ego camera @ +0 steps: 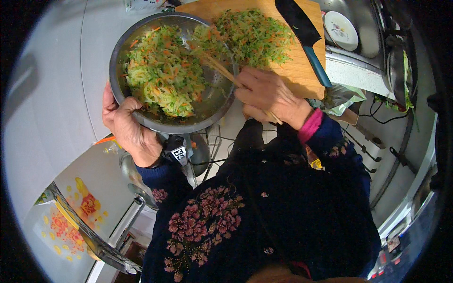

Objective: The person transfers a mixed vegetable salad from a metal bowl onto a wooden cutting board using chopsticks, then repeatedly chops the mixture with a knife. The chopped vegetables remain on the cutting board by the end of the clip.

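My left hand (129, 123) grips the near-left rim of a wide stainless steel bowl (173, 128), thumb over the edge. Inside lies a heap of shredded green vegetable mixed with orange shreds (166, 70). My right hand (267, 93) holds a pair of wooden chopsticks (223, 71), whose far ends reach into shreds at the bowl's right side. The bowl overlaps the left part of a wooden cutting board (304, 85). On that board sits a second pile of the same shreds (253, 37), up against the bowl's right rim.
A cleaver-like knife with a dark blade and teal handle (316, 67) lies along the board's right side. Beyond it, a floral white dish (341, 31) rests in a metal sink (368, 21). A plastic bag (345, 100) sits below the counter edge. White panels (53, 88) border the left.
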### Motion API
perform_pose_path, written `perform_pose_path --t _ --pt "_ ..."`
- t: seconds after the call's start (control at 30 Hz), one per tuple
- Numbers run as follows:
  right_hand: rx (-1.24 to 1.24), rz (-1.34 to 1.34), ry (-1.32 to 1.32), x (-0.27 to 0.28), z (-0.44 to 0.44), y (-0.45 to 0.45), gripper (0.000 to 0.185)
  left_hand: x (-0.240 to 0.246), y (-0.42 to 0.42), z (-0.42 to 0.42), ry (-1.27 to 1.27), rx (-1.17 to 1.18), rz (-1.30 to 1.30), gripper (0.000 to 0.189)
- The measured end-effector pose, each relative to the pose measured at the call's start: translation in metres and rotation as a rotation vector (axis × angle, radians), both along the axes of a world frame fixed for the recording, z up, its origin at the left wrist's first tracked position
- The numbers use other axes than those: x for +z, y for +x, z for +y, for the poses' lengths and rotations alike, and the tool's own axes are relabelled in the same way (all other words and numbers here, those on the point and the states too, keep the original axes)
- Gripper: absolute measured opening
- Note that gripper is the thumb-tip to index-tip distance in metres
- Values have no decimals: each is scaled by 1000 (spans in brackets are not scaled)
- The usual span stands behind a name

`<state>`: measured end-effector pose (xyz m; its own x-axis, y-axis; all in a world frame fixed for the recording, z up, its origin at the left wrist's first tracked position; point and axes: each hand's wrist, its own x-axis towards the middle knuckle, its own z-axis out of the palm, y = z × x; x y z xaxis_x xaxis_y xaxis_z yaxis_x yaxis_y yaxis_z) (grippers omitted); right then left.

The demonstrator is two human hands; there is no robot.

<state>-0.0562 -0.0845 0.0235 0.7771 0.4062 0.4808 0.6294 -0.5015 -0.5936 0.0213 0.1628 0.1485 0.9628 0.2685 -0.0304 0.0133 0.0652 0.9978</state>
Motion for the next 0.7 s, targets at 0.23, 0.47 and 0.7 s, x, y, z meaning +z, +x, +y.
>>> perform_pose_path --t 0.23,0.47,0.7 --pt "-60 -35 -120 -10 -1 17 20 3 -1 -3 -61 -57 -6 63" --pt "-218 -25 -121 -6 -10 -1 18 0 -1 -5 -34 -33 -1 63" --pt "-179 -19 -167 -6 -16 -17 15 0 0 -4 -29 -41 -2 64"
